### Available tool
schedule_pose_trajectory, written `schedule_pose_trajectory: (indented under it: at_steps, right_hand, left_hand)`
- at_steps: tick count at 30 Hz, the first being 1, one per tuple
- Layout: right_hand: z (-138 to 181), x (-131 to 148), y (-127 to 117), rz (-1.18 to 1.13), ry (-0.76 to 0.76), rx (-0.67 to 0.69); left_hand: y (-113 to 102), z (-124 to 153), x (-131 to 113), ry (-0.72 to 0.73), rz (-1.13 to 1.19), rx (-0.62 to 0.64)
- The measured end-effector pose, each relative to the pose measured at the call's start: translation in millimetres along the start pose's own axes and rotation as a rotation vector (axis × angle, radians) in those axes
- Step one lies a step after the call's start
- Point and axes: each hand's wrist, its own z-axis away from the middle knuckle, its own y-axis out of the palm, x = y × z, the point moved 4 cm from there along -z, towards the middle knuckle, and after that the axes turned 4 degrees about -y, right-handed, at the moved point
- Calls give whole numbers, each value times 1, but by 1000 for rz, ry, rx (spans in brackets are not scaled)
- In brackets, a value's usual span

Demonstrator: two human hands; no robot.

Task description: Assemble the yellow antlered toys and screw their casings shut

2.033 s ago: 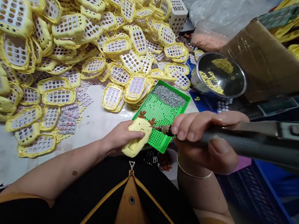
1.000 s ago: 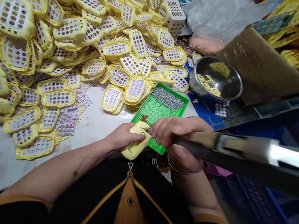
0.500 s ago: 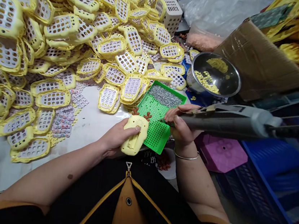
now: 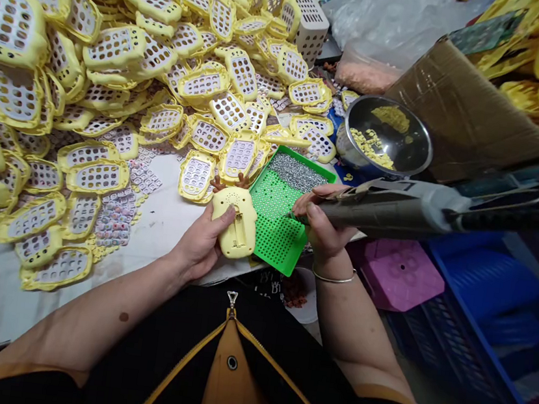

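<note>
My left hand [image 4: 203, 240] grips a pale yellow plastic toy casing [image 4: 240, 234] with brown antlers, its back facing up and my thumb pressed on it near an open battery slot. In my right hand [image 4: 323, 225] is a dark grey electric screwdriver [image 4: 387, 206], lying level, its tip pointing left over a green perforated tray [image 4: 278, 249]. Small silver screws [image 4: 300, 172] are heaped at the tray's far end. The casing overlaps the tray's left edge, and a short gap parts it from the screwdriver tip.
Yellow casing halves with white grids [image 4: 98, 174] pile up across the left and back. A steel bowl [image 4: 415, 161] with small yellow parts stands behind the tray. At right are a cardboard box [image 4: 453, 106], a pink stool [image 4: 403, 274] and a blue crate [image 4: 489, 334].
My left hand has moved the toy casing a little left and away from me, turning it slightly. The screwdriver's rear end has swung slightly; its tip stays over the tray.
</note>
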Motion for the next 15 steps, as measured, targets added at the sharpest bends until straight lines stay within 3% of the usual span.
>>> schedule_pose_trajectory:
  at_steps: [7, 11, 15]
  right_hand:
    - [1, 5, 3, -13, -32, -12]
    - [1, 39, 14, -115, -80, -87]
    - [4, 78, 35, -266, -82, 19]
  left_hand:
    - [0, 7, -2, 21, 34, -65]
    - [2, 6, -1, 40, 56, -82]
    - [3, 5, 1, 66, 69, -75]
